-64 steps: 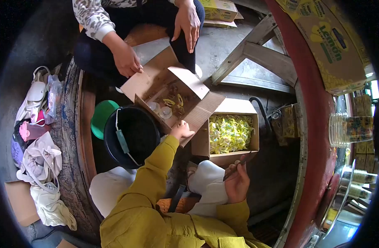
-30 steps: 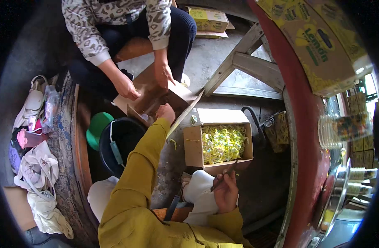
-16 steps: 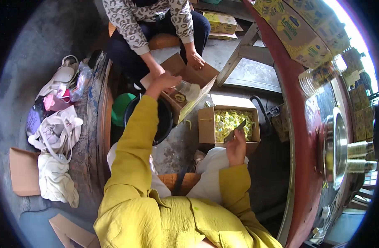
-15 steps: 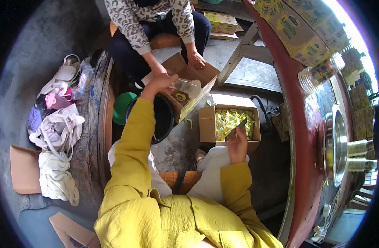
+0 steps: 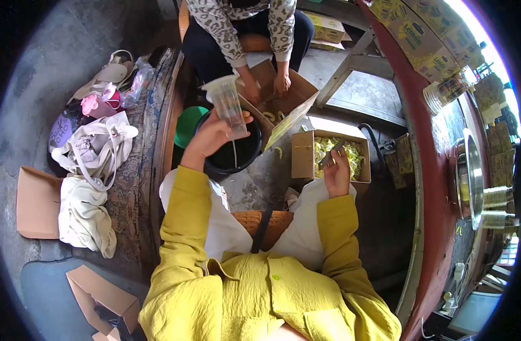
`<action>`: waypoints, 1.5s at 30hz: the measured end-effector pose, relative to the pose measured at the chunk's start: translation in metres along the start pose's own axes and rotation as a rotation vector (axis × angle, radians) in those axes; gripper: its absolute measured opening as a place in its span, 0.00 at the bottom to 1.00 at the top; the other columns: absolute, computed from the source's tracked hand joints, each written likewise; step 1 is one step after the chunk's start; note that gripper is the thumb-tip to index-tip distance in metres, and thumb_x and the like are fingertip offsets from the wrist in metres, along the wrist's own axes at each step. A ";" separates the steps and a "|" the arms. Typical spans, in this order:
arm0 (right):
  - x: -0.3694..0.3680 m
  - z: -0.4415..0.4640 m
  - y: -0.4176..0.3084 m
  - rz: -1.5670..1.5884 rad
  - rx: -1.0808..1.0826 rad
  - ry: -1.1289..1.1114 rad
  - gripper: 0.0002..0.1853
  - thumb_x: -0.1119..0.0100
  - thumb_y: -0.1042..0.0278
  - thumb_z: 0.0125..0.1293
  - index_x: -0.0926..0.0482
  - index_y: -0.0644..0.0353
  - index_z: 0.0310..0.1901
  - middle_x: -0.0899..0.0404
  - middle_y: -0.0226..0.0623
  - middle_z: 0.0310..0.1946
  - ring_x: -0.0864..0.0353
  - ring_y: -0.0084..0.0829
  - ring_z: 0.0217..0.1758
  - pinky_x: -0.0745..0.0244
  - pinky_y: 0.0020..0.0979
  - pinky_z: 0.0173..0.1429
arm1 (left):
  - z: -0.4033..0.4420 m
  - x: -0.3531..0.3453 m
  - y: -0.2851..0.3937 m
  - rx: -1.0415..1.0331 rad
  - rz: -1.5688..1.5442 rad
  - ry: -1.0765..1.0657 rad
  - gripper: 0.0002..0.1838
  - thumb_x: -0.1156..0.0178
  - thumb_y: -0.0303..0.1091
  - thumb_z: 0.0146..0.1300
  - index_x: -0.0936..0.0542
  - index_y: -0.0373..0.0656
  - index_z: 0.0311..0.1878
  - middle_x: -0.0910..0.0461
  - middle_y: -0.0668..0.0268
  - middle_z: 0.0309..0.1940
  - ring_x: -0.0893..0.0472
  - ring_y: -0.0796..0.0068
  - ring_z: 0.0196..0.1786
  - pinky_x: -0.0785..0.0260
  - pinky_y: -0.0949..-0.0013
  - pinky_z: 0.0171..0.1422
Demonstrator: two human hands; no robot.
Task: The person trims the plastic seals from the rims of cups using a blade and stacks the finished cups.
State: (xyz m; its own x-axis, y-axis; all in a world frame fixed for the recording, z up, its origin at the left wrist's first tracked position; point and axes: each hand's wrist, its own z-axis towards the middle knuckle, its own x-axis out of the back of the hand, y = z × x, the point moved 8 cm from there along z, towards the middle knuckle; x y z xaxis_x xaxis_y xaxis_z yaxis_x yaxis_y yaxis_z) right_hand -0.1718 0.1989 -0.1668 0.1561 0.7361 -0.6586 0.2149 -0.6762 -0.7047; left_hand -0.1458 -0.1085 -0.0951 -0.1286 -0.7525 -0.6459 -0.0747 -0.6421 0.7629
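My left hand (image 5: 210, 135) is closed around a clear plastic cup (image 5: 228, 105), wide rim tilted up and left. Below it is a black bucket (image 5: 251, 161), where a thin pale streak shows under the cup's base; I cannot tell what it is. My right hand (image 5: 337, 174) pinches a dark, flat, blade-like piece (image 5: 329, 153) above an open cardboard box (image 5: 302, 162) filled with yellow-green pieces (image 5: 354, 156). Across from me a co-worker's hands (image 5: 281, 85) reach into another open carton (image 5: 301, 89) holding a few pale yellow pieces.
A green basin (image 5: 187, 126) stands beside the bucket. On the left a patterned bench (image 5: 129, 187) carries bags and cloth (image 5: 87, 213). To the right runs a red-edged counter (image 5: 428, 227) with lemon cartons (image 5: 417, 37), stacked plastic cups and a metal bowl (image 5: 472, 179). A wooden trestle leg (image 5: 346, 68) stands ahead.
My left hand has drawn back from the co-worker's carton with the cup, now tilted over the bucket. The co-worker's hands have gone deeper into the carton. The view has shifted slightly.
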 end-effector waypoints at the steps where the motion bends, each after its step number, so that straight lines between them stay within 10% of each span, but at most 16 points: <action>1: 0.000 0.002 0.004 -0.035 -0.025 0.001 0.15 0.45 0.77 0.55 0.31 0.55 0.45 0.26 0.27 0.33 0.27 0.20 0.34 0.30 0.22 0.36 | -0.004 0.005 -0.005 -0.042 -0.043 0.008 0.30 0.47 0.28 0.55 0.45 0.46 0.61 0.30 0.57 0.49 0.26 0.58 0.50 0.30 0.52 0.50; 5: -0.009 0.012 0.021 -0.101 0.007 -0.035 0.27 0.43 0.77 0.54 0.38 0.63 0.56 0.26 0.31 0.37 0.28 0.18 0.35 0.38 0.16 0.25 | -0.020 0.032 -0.018 -0.065 0.006 0.272 0.26 0.42 0.30 0.55 0.40 0.44 0.56 0.27 0.60 0.46 0.24 0.68 0.45 0.29 0.61 0.49; 14: -0.026 0.016 0.074 -0.710 -0.115 -0.188 0.28 0.41 0.81 0.50 0.35 0.60 0.55 0.27 0.32 0.31 0.27 0.22 0.34 0.31 0.21 0.38 | -0.017 0.109 0.023 -0.490 0.427 0.763 0.23 0.37 0.28 0.50 0.35 0.42 0.49 0.27 0.66 0.39 0.25 0.75 0.41 0.33 0.72 0.47; 22: -0.098 0.012 0.173 -0.851 -0.337 -0.626 0.49 0.35 0.79 0.44 0.55 0.57 0.66 0.24 0.37 0.31 0.25 0.25 0.35 0.29 0.26 0.42 | -0.032 0.139 0.048 -0.497 0.020 0.911 0.18 0.39 0.31 0.51 0.34 0.46 0.44 0.27 0.66 0.34 0.23 0.74 0.36 0.34 0.72 0.25; 28: -0.141 0.037 0.237 -0.863 -0.311 -0.533 0.58 0.34 0.80 0.42 0.72 0.61 0.66 0.23 0.38 0.30 0.24 0.27 0.32 0.29 0.26 0.40 | -0.053 0.169 0.059 -0.393 -0.106 0.926 0.18 0.39 0.33 0.50 0.34 0.47 0.43 0.26 0.67 0.32 0.23 0.74 0.35 0.37 0.72 0.24; 38: -0.178 0.021 0.303 -1.063 -0.163 -0.752 0.35 0.33 0.80 0.37 0.45 0.68 0.47 0.23 0.44 0.26 0.21 0.31 0.30 0.25 0.29 0.33 | -0.086 0.160 0.076 -0.404 -0.075 0.936 0.16 0.42 0.35 0.52 0.31 0.47 0.44 0.25 0.66 0.33 0.24 0.76 0.35 0.37 0.72 0.27; 45: -0.188 -0.002 0.372 -1.130 -0.304 -0.899 0.58 0.35 0.80 0.37 0.72 0.75 0.62 0.22 0.43 0.25 0.21 0.30 0.28 0.26 0.29 0.36 | -0.092 0.146 0.078 -0.398 -0.123 0.903 0.14 0.43 0.33 0.53 0.30 0.43 0.43 0.25 0.66 0.35 0.25 0.76 0.37 0.33 0.71 0.31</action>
State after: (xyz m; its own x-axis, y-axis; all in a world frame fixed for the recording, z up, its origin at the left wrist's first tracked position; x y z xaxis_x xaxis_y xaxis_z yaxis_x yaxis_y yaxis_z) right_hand -0.1191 -0.1913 -0.3044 -0.8412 0.5127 0.1717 0.0199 0.3467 -0.9378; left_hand -0.0794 -0.2813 -0.1323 0.6710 -0.4007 -0.6239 0.3212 -0.6013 0.7316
